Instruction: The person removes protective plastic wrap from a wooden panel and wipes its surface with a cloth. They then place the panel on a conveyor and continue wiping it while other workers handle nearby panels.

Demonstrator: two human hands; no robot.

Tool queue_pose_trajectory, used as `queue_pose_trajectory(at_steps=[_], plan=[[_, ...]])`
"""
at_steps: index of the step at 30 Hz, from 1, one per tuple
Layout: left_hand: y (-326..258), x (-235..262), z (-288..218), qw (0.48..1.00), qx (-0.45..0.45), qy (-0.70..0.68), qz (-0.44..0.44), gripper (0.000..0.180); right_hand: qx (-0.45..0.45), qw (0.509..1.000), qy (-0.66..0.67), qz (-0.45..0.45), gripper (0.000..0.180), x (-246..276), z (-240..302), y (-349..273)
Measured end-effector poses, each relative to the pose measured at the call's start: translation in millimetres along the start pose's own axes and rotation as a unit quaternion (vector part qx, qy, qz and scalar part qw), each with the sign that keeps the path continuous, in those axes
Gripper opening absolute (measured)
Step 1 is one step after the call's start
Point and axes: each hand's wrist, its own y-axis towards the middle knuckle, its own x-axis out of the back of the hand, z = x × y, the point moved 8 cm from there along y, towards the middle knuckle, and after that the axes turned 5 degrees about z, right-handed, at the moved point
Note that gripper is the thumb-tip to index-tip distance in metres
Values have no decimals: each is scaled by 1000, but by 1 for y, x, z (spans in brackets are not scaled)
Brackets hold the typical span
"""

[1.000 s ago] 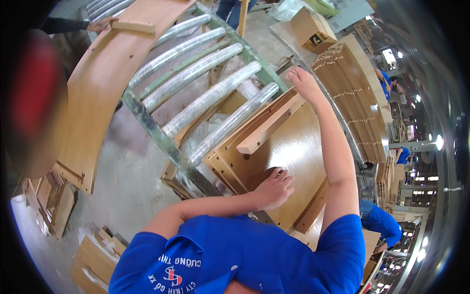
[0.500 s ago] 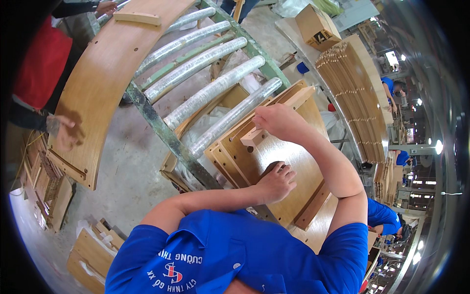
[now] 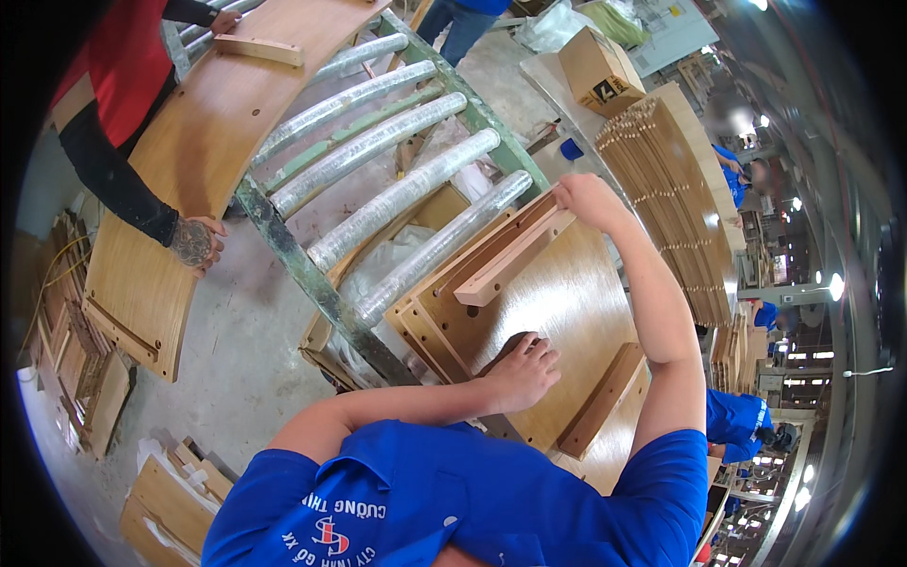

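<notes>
Our R hand (image 3: 588, 200) just went from near to far end of the drilled wood strip (image 3: 518, 255), so work's prob. centred there now; fingers curled, grip we can't tell. Strip's on the varnished panel (image 3: 576, 317); L hand (image 3: 522, 375) loosely open, nothing visibly held.

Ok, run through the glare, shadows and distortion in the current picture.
In the head view, white glare washes over part of the wooden panel; also there, a dark patch, shadow or reflection, lies by the left hand; same head view, the rollers look bowed and the corners go black; head view again, lamps at right burn out white.
</notes>
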Motion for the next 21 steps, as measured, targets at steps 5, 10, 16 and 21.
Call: queue_pose_trajectory(at_steps=[5, 10, 16, 21], plan=[[0, 1, -1, 1000, 6, -15, 12, 24, -38, 997, -41, -46, 26, 8, -47, 16], [-1, 2, -2, 1000, 10, -7, -5, 24, -83, 990, -93, -59, 26, 9, -69, 30], [-1, 2, -6, 998, 1, -2, -58, 21, -130, 990, -35, -39, 27, 15, -86, 12], [0, 9, -2, 995, 3, -7, -100, 14, -38, 892, 421, -162, 24, -8, -74, -61]])
